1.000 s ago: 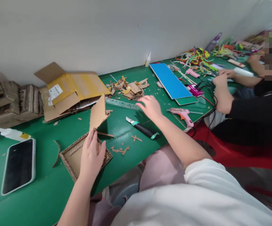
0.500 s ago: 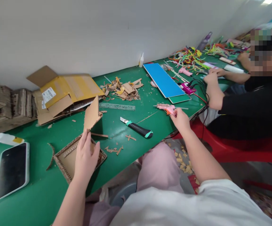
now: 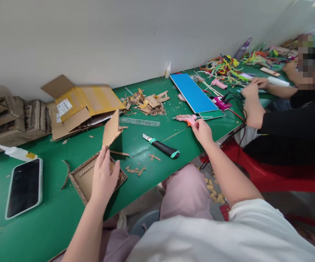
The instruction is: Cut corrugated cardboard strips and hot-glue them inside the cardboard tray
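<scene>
My left hand [image 3: 105, 174] reaches over a shallow cardboard tray [image 3: 78, 174] with corrugated edges. Its closed fingers grip the lower end of a folded-looking cardboard piece [image 3: 111, 128], which stands tilted upright above the tray's far side. To the right, my right hand [image 3: 202, 131] is closed round the handle of a pink hot glue gun [image 3: 187, 119] with an orange trigger, its nozzle pointing left. Between my hands, a black and teal utility knife [image 3: 164, 147] lies on the green table [image 3: 135, 140], blade out. A clear ruler [image 3: 139, 122] lies beyond it.
Left are a phone [image 3: 25, 187], a glue bottle [image 3: 18, 152] and stacked cardboard [image 3: 34, 114]. An opened carton [image 3: 92, 102] and cardboard scraps [image 3: 152, 102] lie behind. Blue boards [image 3: 194, 94] and a magenta power strip [image 3: 221, 103] with cables sit right, near a co-worker's arms [image 3: 251, 102].
My right hand has brought the hot glue gun a little to the left, towards the knife. My left hand keeps its hold on the cardboard piece. The whole view has shifted slightly.
</scene>
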`<state>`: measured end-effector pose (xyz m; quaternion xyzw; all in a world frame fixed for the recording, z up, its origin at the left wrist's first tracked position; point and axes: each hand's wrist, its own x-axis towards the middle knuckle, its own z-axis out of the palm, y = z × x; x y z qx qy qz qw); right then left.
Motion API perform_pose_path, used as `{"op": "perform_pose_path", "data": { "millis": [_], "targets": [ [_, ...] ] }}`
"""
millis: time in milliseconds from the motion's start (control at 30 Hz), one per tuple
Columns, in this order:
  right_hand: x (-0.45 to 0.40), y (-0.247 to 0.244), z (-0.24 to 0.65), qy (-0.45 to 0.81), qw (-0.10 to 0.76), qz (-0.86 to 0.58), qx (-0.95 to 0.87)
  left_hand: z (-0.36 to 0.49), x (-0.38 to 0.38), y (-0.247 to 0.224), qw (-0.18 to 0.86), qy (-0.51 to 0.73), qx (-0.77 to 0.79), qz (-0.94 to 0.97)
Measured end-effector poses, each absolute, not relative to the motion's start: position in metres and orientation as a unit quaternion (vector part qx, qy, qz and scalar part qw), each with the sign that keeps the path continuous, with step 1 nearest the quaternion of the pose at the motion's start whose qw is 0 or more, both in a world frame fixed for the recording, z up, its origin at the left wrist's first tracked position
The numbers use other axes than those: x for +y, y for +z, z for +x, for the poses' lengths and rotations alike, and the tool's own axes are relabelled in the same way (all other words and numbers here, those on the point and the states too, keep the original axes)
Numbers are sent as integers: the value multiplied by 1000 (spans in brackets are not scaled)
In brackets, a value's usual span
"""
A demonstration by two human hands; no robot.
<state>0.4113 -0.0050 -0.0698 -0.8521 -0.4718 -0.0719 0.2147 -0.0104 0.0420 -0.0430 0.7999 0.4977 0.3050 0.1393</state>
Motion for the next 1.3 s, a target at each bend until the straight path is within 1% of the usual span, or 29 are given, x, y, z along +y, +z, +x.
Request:
{"op": "perform_pose_path", "data": {
  "millis": [333,467,600,767,867,967,1000,1067,1133,1200,1300],
  "targets": [
    [-12,-64,395,-58,248,-849,-462,-8,43,-46,125,291,484,816],
    [-32,-55,387,-66,295,-835,-459,-8,42,-45,116,299,482,816],
    [-41,-44,351,-39,357,-794,-491,-7,41,-41,97,316,482,812],
    [-17,-29,265,67,427,-695,-574,-8,41,-35,81,315,477,816],
    [6,-19,221,149,443,-636,-613,-8,37,-30,48,306,460,832],
    [27,-10,198,210,458,-599,-623,-5,30,-24,14,299,427,853],
    [32,-6,194,251,466,-579,-620,-3,27,-23,7,298,420,857],
    [40,-1,188,389,508,-518,-568,2,22,-21,-1,291,411,864],
    [45,2,184,465,527,-479,-526,7,18,-22,-2,279,404,871],
    [47,1,180,493,536,-475,-494,12,15,-25,-4,265,396,879],
    [49,-6,179,487,571,-495,-439,20,12,-30,-12,238,378,894]
  ]
}}
